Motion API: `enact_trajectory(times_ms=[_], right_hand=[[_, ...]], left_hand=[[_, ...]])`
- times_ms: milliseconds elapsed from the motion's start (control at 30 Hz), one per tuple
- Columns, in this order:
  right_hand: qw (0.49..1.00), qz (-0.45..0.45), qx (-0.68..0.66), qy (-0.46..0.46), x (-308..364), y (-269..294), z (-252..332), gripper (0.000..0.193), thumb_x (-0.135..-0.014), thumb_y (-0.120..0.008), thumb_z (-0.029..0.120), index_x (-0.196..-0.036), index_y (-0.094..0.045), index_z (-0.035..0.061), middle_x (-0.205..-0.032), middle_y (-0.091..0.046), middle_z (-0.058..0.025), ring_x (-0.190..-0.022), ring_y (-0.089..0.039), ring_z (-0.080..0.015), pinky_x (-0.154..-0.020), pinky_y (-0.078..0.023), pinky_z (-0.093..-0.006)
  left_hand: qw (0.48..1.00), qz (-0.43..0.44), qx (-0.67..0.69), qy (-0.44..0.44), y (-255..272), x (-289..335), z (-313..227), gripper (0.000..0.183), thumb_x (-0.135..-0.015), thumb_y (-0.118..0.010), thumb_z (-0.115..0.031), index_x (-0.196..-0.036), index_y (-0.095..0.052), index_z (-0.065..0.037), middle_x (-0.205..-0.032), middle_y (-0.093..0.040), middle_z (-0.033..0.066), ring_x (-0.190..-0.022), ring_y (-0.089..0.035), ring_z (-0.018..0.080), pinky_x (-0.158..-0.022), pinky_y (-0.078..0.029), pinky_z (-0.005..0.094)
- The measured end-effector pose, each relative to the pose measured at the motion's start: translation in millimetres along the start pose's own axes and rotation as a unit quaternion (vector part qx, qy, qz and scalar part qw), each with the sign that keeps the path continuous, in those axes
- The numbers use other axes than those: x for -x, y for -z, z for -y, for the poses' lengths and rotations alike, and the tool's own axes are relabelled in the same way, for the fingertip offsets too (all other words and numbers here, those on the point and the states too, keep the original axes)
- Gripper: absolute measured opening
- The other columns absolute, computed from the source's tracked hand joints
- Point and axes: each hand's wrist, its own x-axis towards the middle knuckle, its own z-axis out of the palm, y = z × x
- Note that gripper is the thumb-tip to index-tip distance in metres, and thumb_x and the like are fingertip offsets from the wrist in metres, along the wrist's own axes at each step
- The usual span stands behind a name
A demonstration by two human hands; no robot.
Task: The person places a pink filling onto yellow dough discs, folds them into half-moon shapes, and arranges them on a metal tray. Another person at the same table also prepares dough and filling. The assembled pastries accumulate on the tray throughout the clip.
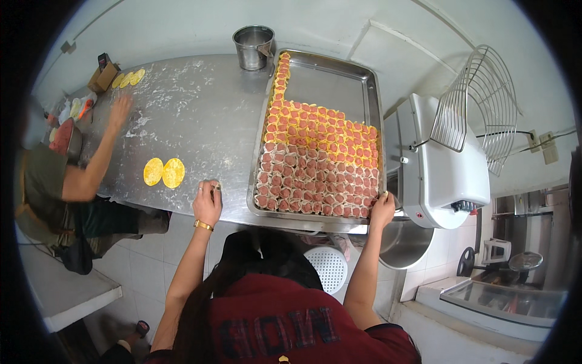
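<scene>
A floury steel table point(212, 115) stands against a white wall point(182, 27). From left: a co-worker's arm point(97, 158), two yellow wrappers point(174, 174), the left hand point(208, 203) (fingers curled, contents unclear), a pail point(251, 54), the tray point(333, 88) of dumplings point(318, 161), the right hand point(382, 211) gripping its near corner, a mixer point(451, 176).

Toward ten o'clock, the metal table point(212, 115) is smooth and dully shiny—patchy with matt powder point(140, 123)—and the small box point(102, 79) looks like cardboard. Near twelve, the bucket point(250, 53) is glossy metal; at one, so is the tray point(324, 82). The machine point(454, 173) at three is smooth, glossy white. The stool point(328, 271) at five looks like plastic; the shirt point(273, 297) at six, matt cloth.
</scene>
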Motion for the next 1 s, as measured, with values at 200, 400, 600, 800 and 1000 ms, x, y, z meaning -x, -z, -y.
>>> enact_trajectory(times_ms=[200,400,600,800,1000], right_hand=[[0.999,-0.018,0.013,0.029,-4,-3,6,0.029,-0.089,-0.047,0.023,-0.104,-0.062,0.0029,-0.100,-0.063,-0.0173,-0.091,-0.057,-0.0375,-0.078,-0.045,-0.0455],[1.000,-0.006,0.013,0.014,-3,0,10,0.029,-0.089,-0.047,0.022,-0.103,-0.062,0.0022,-0.100,-0.063,-0.0173,-0.092,-0.057,-0.0373,-0.078,-0.044,-0.0455],[1.000,-0.026,0.009,0.012,-2,-1,13,0.028,-0.089,-0.046,0.022,-0.101,-0.062,0.0012,-0.099,-0.063,-0.0171,-0.092,-0.057,-0.0373,-0.079,-0.044,-0.0457],[1.000,0.000,0.009,0.003,-4,-1,11,0.027,-0.088,-0.046,0.021,-0.100,-0.062,0.0022,-0.098,-0.063,-0.0172,-0.090,-0.057,-0.0379,-0.077,-0.043,-0.0468],[1.000,-0.004,0.003,0.003,-5,-3,7,0.026,-0.087,-0.046,0.020,-0.098,-0.062,0.0027,-0.097,-0.063,-0.0175,-0.089,-0.057,-0.0380,-0.076,-0.043,-0.0472]], left_hand=[[0.999,-0.026,-0.005,-0.026,-3,-5,0,0.012,-0.085,-0.052,-0.014,-0.096,-0.054,-0.010,-0.094,-0.056,0.0086,-0.076,-0.059,0.0315,-0.063,-0.048,0.0429],[1.000,-0.016,-0.008,-0.014,-5,-6,3,0.012,-0.084,-0.052,-0.014,-0.095,-0.053,-0.009,-0.096,-0.055,0.0094,-0.076,-0.059,0.0327,-0.063,-0.048,0.0435],[0.998,-0.033,-0.025,-0.039,-3,-7,1,0.013,-0.084,-0.053,-0.014,-0.095,-0.053,-0.009,-0.096,-0.055,0.0102,-0.077,-0.059,0.0334,-0.062,-0.048,0.0438],[1.000,-0.008,0.001,-0.002,-1,-6,-2,0.013,-0.085,-0.053,-0.014,-0.096,-0.055,-0.007,-0.096,-0.056,0.0126,-0.081,-0.058,0.0340,-0.067,-0.047,0.0421],[1.000,-0.017,0.000,-0.014,-1,-7,-1,0.013,-0.085,-0.053,-0.013,-0.096,-0.055,-0.007,-0.095,-0.056,0.0124,-0.081,-0.058,0.0341,-0.067,-0.047,0.0422]])
